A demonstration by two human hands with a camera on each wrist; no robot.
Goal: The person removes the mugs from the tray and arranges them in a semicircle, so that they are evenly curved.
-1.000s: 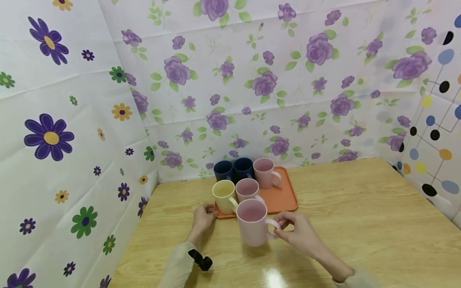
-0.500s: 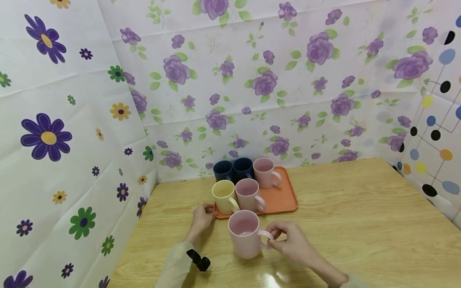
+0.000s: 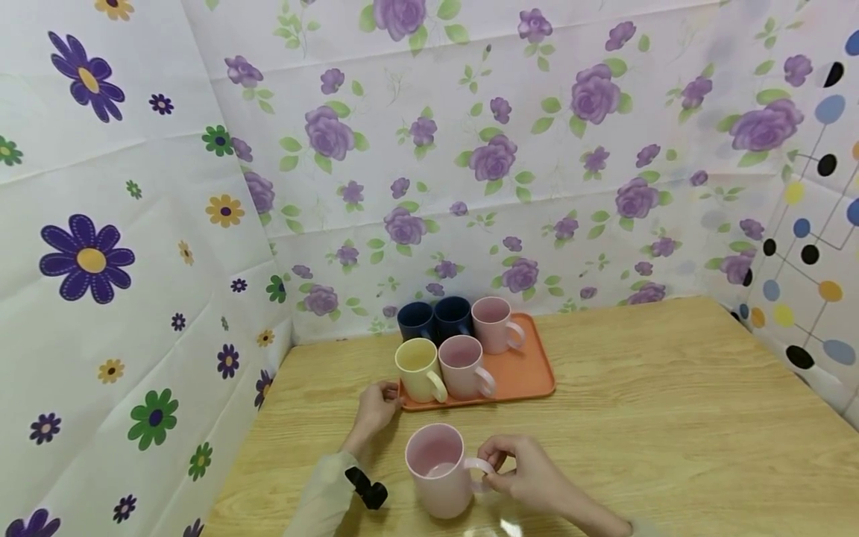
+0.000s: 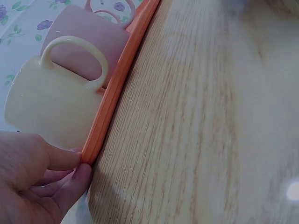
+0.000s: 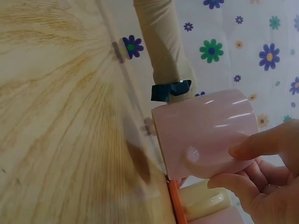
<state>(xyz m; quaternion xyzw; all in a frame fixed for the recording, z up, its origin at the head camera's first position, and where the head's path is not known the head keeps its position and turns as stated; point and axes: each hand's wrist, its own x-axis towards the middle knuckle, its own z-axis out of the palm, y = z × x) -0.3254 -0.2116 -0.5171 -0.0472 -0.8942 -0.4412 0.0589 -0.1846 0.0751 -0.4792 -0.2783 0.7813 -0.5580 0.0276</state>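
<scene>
My right hand (image 3: 526, 470) pinches the handle of a pink mug (image 3: 443, 481), held upright in front of the orange tray (image 3: 523, 369). In the right wrist view that pink mug (image 5: 205, 130) appears sideways, with thumb and fingers on its handle. At the tray's near left corner my left hand (image 3: 376, 410) pinches the rim between thumb and fingers, as the left wrist view shows at the tray edge (image 4: 100, 126). A yellow mug (image 3: 416, 377) and a second pink mug (image 3: 459, 373) stand in the tray's front row, handles toward the right.
Behind them on the tray are two navy mugs (image 3: 414, 321) and a third pink mug (image 3: 492, 328). The tray's right part is bare. A wooden table (image 3: 671, 388) extends to the right, and flowered sheets (image 3: 429, 149) rise at the back and left.
My right hand has carried the pink mug toward me and slightly left, away from the tray's front edge. My left hand has stayed at the tray corner.
</scene>
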